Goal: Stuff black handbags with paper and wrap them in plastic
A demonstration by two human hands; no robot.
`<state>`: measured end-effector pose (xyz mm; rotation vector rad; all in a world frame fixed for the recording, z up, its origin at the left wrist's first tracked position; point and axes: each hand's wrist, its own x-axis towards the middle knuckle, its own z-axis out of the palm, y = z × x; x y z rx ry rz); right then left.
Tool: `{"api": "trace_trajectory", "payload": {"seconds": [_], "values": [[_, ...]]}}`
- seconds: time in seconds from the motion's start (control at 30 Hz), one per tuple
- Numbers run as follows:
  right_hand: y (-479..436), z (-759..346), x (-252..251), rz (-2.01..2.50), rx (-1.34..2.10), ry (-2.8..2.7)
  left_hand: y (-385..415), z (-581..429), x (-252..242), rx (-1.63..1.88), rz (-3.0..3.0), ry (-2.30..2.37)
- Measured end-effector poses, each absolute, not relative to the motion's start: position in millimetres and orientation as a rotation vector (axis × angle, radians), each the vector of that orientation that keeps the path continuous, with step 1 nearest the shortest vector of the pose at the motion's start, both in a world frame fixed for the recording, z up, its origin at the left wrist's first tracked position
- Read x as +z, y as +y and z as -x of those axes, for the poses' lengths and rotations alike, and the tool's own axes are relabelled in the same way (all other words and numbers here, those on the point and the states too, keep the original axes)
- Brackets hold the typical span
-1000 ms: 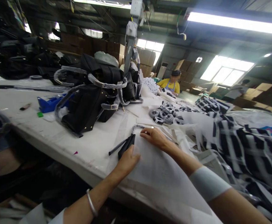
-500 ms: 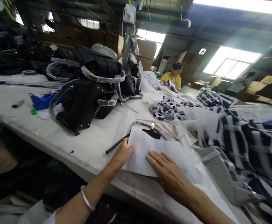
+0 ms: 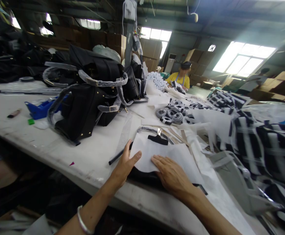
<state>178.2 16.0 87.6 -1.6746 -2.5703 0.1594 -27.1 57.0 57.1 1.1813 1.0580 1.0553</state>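
Observation:
A black bag (image 3: 144, 178) lies flat at the near table edge, largely covered by a white sheet (image 3: 144, 153). Beyond the sheet's far edge show a black tab (image 3: 157, 140) with a gold clasp (image 3: 159, 132) and a film-wrapped handle (image 3: 144, 129). My left hand (image 3: 125, 164) is at the sheet's left edge, thumb and fingers apart; its fingertips are partly hidden at the bag's side. Stretched out flat, my right hand (image 3: 170, 171) presses on the sheet with its fingers. A black strip (image 3: 116, 157) sticks out left of the bag.
Black handbags (image 3: 78, 111) with wrapped handles stand at the left, near a blue tape dispenser (image 3: 38, 109). Coiled wrapped straps (image 3: 175, 112) lie farther back. Black-and-white wrapped pieces (image 3: 250, 143) and a grey bag-like piece (image 3: 237, 182) are at the right. A person in yellow (image 3: 179, 78) sits beyond.
The white sheet has shifted away from me and its near edge now curves, uncovering black bag beneath. My left hand's fingers have spread; my right hand stays on the sheet.

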Motion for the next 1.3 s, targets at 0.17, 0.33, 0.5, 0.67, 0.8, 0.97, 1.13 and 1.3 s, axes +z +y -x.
{"api": "trace_trajectory", "payload": {"seconds": [0.17,0.33,0.5,0.67,0.8,0.97,1.13,1.3], "values": [[12.5,-182.9,95.0,1.605,0.320,-2.662,48.7,25.3,49.6,1.085,-1.381,1.119],[2.5,-183.6,88.5,1.629,0.359,-2.667,29.7,18.3,56.5,1.389,-2.017,1.269],[-6.3,-178.3,73.7,1.609,0.273,-2.639,18.5,2.1,76.5,1.293,-2.772,0.977],[-9.0,-177.3,70.9,1.565,0.310,-2.565,30.4,-14.2,44.4,0.823,-2.749,0.955],[-11.3,-186.2,81.5,1.579,0.259,-2.451,37.2,-8.5,26.3,0.756,-2.655,0.989],[-17.8,-199.8,88.4,1.714,-0.036,-2.416,39.2,6.7,42.4,0.664,-2.542,0.846],[-18.2,-202.6,78.5,1.705,-0.032,-2.509,37.4,6.5,48.5,0.622,-2.579,0.897],[-11.2,-192.9,78.2,1.710,0.096,-2.570,31.0,-3.9,46.6,0.503,-2.731,1.188]]}}
